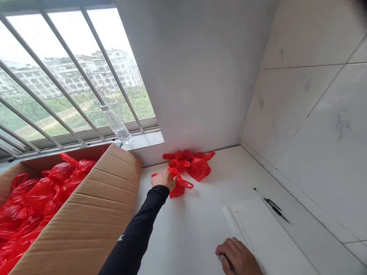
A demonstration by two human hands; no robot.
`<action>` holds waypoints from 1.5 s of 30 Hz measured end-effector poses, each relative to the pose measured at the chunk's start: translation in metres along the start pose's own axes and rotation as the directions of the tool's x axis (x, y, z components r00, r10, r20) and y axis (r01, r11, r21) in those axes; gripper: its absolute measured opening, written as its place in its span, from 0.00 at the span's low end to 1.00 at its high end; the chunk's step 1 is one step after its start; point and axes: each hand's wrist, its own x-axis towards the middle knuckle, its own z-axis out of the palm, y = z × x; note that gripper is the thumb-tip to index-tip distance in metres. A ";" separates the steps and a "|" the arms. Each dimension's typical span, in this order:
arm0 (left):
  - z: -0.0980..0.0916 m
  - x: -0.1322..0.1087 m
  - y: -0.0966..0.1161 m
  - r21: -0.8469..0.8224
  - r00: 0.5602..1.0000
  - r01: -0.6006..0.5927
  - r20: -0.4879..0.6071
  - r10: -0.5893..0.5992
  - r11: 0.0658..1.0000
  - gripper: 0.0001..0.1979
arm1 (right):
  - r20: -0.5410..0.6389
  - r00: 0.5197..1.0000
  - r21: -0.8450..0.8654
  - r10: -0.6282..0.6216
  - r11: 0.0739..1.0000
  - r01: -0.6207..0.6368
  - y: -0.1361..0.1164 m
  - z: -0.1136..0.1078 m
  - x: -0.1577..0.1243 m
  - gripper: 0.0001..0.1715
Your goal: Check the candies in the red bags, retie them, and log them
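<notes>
My left hand [164, 180], at the end of a black sleeve, closes on a red plastic bag [177, 188] on the white table. Its handle loops stick out on both sides of my fingers. Just behind it, two more tied red plastic bags [198, 168] lie near the wall. My right hand [239, 256] rests at the bottom of the view, fingers curled, beside the left edge of a white sheet of paper [266, 229]. What those fingers hold, if anything, is hidden.
An open cardboard box [94, 214] full of red plastic bags [43, 191] stands on the left. A clear water bottle [117, 125] leans on the barred window's sill. Black pens [275, 208] lie right of the paper, along the tiled wall [309, 126].
</notes>
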 end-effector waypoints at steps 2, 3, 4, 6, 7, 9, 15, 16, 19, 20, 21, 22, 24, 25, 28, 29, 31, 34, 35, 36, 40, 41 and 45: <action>0.017 -0.015 -0.009 -0.068 1.000 -0.028 -0.012 0.028 0.997 0.14 | 0.015 1.000 0.033 -0.011 0.999 0.011 -0.002 -0.008 0.002 0.14; 0.023 -0.026 -0.015 -0.106 0.998 -0.059 -0.030 0.057 0.993 0.13 | 0.025 1.000 0.065 -0.005 0.998 0.004 -0.005 -0.014 0.004 0.14; 0.028 -0.039 -0.021 -0.147 0.994 -0.101 -0.053 0.094 0.984 0.12 | 0.034 0.999 0.110 0.014 0.994 -0.018 -0.009 -0.021 0.006 0.14; 0.037 -0.070 -0.031 -0.227 0.979 -0.194 -0.108 0.173 0.954 0.08 | 0.045 0.997 0.232 0.070 0.970 -0.079 -0.019 -0.037 0.013 0.14; 0.041 -0.089 -0.034 -0.264 0.969 -0.238 -0.136 0.208 0.935 0.06 | 0.043 0.995 0.294 0.095 0.950 -0.103 -0.025 -0.045 0.019 0.14; 0.049 -0.129 -0.034 -0.326 0.949 -0.306 -0.183 0.258 0.894 0.07 | 0.011 0.996 0.377 0.086 0.922 -0.084 -0.039 -0.058 0.032 0.15; 0.063 -0.231 -0.025 -0.458 0.904 -0.428 -0.225 0.364 0.779 0.12 | -0.062 0.995 0.295 -0.085 0.950 0.099 -0.067 -0.055 0.060 0.26; 0.066 -0.242 -0.028 -0.472 0.903 -0.430 -0.240 0.358 0.769 0.12 | -0.041 0.997 0.295 -0.070 0.952 0.079 -0.068 -0.053 0.058 0.23; 0.076 -0.267 -0.051 -0.578 0.955 -0.228 -0.291 0.063 0.783 0.10 | 0.012 0.998 0.351 0.056 0.935 -0.057 -0.063 -0.056 0.046 0.13; 0.080 -0.272 -0.060 -0.651 0.953 -0.096 -0.278 -0.118 0.753 0.12 | 0.023 0.992 0.374 0.124 0.919 -0.123 -0.060 -0.061 0.041 0.11; 0.084 -0.277 -0.067 -0.733 0.928 0.023 -0.238 -0.288 0.680 0.15 | 0.033 0.980 0.391 0.197 0.900 -0.194 -0.056 -0.067 0.036 0.11; 0.088 -0.280 -0.072 -0.808 0.899 0.098 -0.178 -0.400 0.580 0.17 | 0.050 0.963 0.401 0.263 0.878 -0.261 -0.053 -0.074 0.032 0.10; 0.091 -0.286 -0.071 -0.902 0.895 0.095 -0.109 -0.433 0.422 0.21 | 0.098 0.938 0.385 0.332 0.857 -0.343 -0.049 -0.087 0.028 0.11; 0.090 -0.289 -0.065 -0.913 0.914 0.054 -0.119 -0.389 0.405 0.23 | 0.122 0.938 0.359 0.324 0.867 -0.346 -0.050 -0.091 0.027 0.13; 0.084 -0.293 -0.038 -0.792 0.953 -0.076 -0.236 -0.189 0.606 0.33 | 0.161 0.965 0.291 0.205 0.925 -0.245 -0.056 -0.099 0.029 0.23; 0.082 -0.293 -0.031 -0.717 0.951 -0.125 -0.283 -0.123 0.686 0.31 | 0.162 0.973 0.288 0.167 0.935 -0.209 -0.058 -0.099 0.031 0.21; 0.079 -0.292 -0.023 -0.611 0.928 -0.206 -0.370 -0.046 0.764 0.20 | 0.151 0.979 0.315 0.137 0.932 -0.179 -0.060 -0.100 0.034 0.11; 0.077 -0.291 -0.031 -0.640 0.874 -0.169 -0.448 -0.186 0.750 0.08 | 0.158 0.953 0.401 0.260 0.865 -0.303 -0.055 -0.106 0.036 0.04; 0.075 -0.293 -0.035 -0.668 0.858 -0.113 -0.439 -0.267 0.736 0.09 | 0.177 0.931 0.429 0.320 0.826 -0.366 -0.052 -0.109 0.036 0.06; 0.073 -0.295 -0.039 -0.685 0.839 -0.055 -0.426 -0.338 0.727 0.10 | 0.187 0.910 0.448 0.370 0.792 -0.414 -0.050 -0.113 0.035 0.08; 0.062 -0.308 -0.038 -0.677 0.812 0.113 -0.358 -0.460 0.727 0.15 | -0.046 0.936 0.386 0.348 0.870 -0.305 -0.065 -0.133 0.028 0.07; 0.059 -0.310 -0.035 -0.695 0.823 0.139 -0.316 -0.473 0.706 0.16 | -0.115 0.951 0.372 0.288 0.900 -0.227 -0.075 -0.137 0.027 0.09; 0.053 -0.316 -0.021 -0.809 0.845 0.156 -0.188 -0.500 0.567 0.16 | -0.031 0.994 0.465 -0.101 0.879 0.103 -0.115 -0.137 0.032 0.21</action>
